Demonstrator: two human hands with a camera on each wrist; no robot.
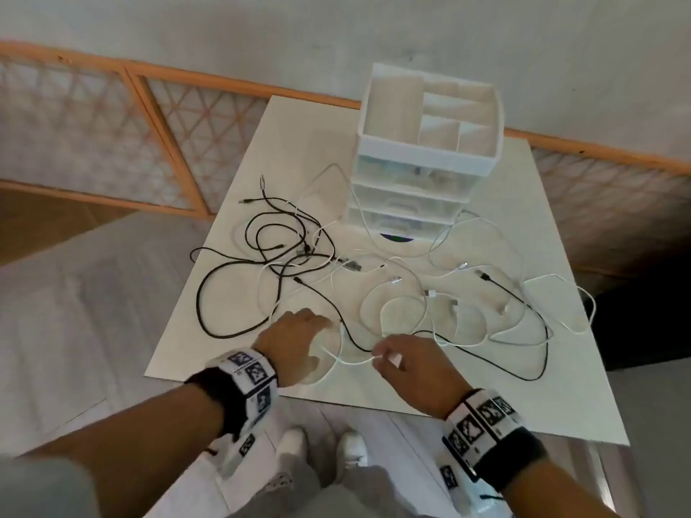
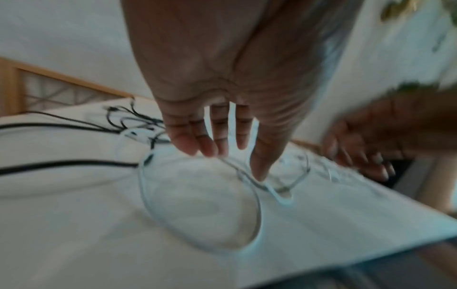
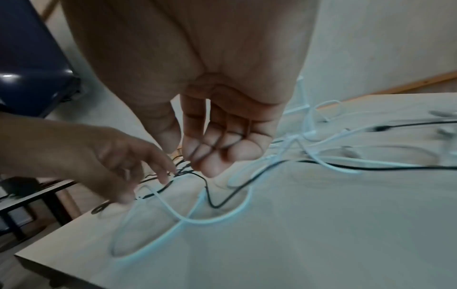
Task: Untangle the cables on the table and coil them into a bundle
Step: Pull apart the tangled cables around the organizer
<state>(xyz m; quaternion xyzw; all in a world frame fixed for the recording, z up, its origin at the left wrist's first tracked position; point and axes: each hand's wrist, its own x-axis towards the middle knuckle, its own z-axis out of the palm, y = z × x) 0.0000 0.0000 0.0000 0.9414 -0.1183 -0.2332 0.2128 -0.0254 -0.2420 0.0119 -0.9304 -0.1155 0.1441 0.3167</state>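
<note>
White cables (image 1: pixel 407 308) and black cables (image 1: pixel 261 256) lie tangled on our counter (image 1: pixel 561 386). From the head view our right hand (image 1: pixel 415 364) seemingly pinches a white strand; its wrist view shows curled fingers (image 3: pixel 212 156) only. Left hand (image 1: pixel 295 342) fingers (image 2: pixel 217 136) spread, thumb touching cable.

Cables (image 1: pixel 374 278) on table (image 1: pixel 486 398), before drawer unit (image 1: pixel 411 188).

Both wrists wear a black strap (image 1: pixel 218 396) with a white blocky band (image 1: pixel 250 375) covered in square black-and-white tag markers; same setup on the right wrist band (image 1: pixel 482 416). Grey short sleeve (image 1: pixel 41 487), light trousers, and what look like white shoes (image 1: pixel 351 448), though it's blurry.
</note>
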